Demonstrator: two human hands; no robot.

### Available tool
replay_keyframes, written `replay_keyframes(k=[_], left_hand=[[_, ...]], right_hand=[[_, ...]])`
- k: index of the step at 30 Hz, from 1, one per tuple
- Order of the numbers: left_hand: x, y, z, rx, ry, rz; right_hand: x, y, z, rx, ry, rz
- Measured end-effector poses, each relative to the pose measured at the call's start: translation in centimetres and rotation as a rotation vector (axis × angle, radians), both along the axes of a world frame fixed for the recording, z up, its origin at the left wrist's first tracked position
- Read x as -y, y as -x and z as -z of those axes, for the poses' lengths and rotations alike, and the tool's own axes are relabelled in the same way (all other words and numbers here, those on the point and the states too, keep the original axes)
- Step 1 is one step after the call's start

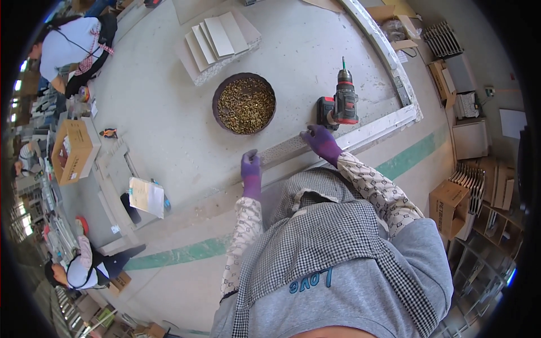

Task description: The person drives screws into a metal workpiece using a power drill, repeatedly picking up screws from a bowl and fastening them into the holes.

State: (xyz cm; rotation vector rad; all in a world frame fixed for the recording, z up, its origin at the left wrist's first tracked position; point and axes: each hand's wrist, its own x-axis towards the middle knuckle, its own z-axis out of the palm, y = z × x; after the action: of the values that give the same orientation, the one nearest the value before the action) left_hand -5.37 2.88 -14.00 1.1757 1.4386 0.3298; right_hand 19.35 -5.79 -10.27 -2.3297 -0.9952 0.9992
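Speckled grey strip point(284, 149): it is seen on the near side of the bowl point(263, 84), a little to its right, along the table's near edge; it lies between the two hands, with one hand at each end.
Left hand point(251, 165): it is covered by a purple glove and is placed on the near side of the bowl, at the strip's left end; the fingers are curled, but whether the strip is gripped cannot be told.
Right hand point(322, 142): it is also gloved in purple and is placed to the near right of the bowl, at the strip's right end; the fingers are bent, and a firm grip cannot be confirmed.
Bowl filling: many small brass-coloured pieces point(245, 107) are held in the round dark bowl.
Drill point(345, 101): it is set to the right of the bowl, just beyond the right hand, with its bit pointed away from the person.
Pale panels point(218, 38): they are laid overlapping, beyond the bowl.
Pliers point(109, 133): they are left well to the left of the bowl.
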Motion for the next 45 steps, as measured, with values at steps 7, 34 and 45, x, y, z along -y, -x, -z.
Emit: replay_keyframes(k=[7,34,45], left_hand=[[0.8,2.0,1.2,0.151,-0.094,-0.190],[-3.8,-3.2,-3.1,-0.501,-0.543,0.627],[-10.9,-9.1,0.3,-0.485,-0.917,0.731]], right_hand=[[1.6,-0.6,0.2,-0.286,-0.241,0.060],[2.7,-1.8,0.1,0.266,-0.374,-0.433],[9.5,-3.9,-1.7,-0.090,-0.396,0.043]])
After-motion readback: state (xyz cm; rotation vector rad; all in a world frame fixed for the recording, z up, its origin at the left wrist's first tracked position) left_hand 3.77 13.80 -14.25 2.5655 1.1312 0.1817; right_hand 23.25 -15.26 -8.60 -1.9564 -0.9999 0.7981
